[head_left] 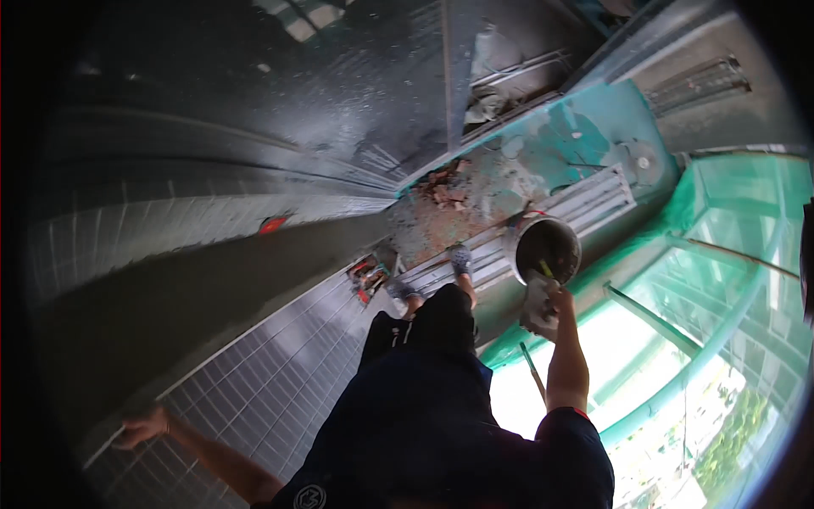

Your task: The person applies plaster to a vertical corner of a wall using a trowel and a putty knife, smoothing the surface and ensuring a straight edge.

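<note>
The right hand (pixel 558 304), closed on a grey flat tool (pixel 537 314) by the bucket's (pixel 514 244) mouth, should probably keep it level, while the left hand (pixel 141 427) reaches the tiled surface's (pixel 263 373) edge, its grip unclear.

a dark, glossy panel (pixel 339 93) rises at the upper left. below it, a plain grey band (pixel 237 263) runs beside a surface of grey tiles (pixel 263 365). the dusty floor (pixel 509 182) carries reddish rubble (pixel 445 185) and teal patches. on the right, green netting (pixel 738 182) hangs across a bright opening, with daylight and foliage (pixel 738 441) beyond.
</note>
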The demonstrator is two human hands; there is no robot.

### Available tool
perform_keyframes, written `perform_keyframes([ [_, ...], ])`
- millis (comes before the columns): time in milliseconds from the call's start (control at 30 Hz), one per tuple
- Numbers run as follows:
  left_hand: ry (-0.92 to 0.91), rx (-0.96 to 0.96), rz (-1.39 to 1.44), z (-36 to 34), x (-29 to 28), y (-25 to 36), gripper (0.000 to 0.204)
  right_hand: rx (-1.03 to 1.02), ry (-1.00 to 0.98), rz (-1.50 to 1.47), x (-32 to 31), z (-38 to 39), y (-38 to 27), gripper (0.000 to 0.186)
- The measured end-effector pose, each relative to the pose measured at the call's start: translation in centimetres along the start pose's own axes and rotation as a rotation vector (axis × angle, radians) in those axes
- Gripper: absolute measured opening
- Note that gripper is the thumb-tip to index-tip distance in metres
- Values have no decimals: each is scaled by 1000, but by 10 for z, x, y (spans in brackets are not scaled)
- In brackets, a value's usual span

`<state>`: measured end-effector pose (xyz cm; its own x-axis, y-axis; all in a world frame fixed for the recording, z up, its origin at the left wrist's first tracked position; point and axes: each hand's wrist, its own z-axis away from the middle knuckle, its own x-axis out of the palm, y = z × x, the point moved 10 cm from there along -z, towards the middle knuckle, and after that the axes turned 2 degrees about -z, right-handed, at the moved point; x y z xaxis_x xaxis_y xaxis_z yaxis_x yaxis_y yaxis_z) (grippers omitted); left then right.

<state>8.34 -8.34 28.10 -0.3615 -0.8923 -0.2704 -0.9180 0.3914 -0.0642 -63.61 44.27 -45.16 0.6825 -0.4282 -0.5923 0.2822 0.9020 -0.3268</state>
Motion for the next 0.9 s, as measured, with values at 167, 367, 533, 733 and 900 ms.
perform_keyframes([
  [167,-2,-277,38,-10,38,76,90,-337,115,608,-24,-82,-74,37],
  [367,32,-373,6,-6,2,78,85,-513,-828,-345,221,-10,-269,11],
  [533,63,-303,136,-29,23,78,94,276,-1153,-738,446,245,-309,37],
  [733,139,-417,133,-14,4,56,92,985,-1346,-798,540,530,-322,62],
  [900,205,-330,113,-14,6,62,90,897,-1375,-999,549,589,-376,54],
])
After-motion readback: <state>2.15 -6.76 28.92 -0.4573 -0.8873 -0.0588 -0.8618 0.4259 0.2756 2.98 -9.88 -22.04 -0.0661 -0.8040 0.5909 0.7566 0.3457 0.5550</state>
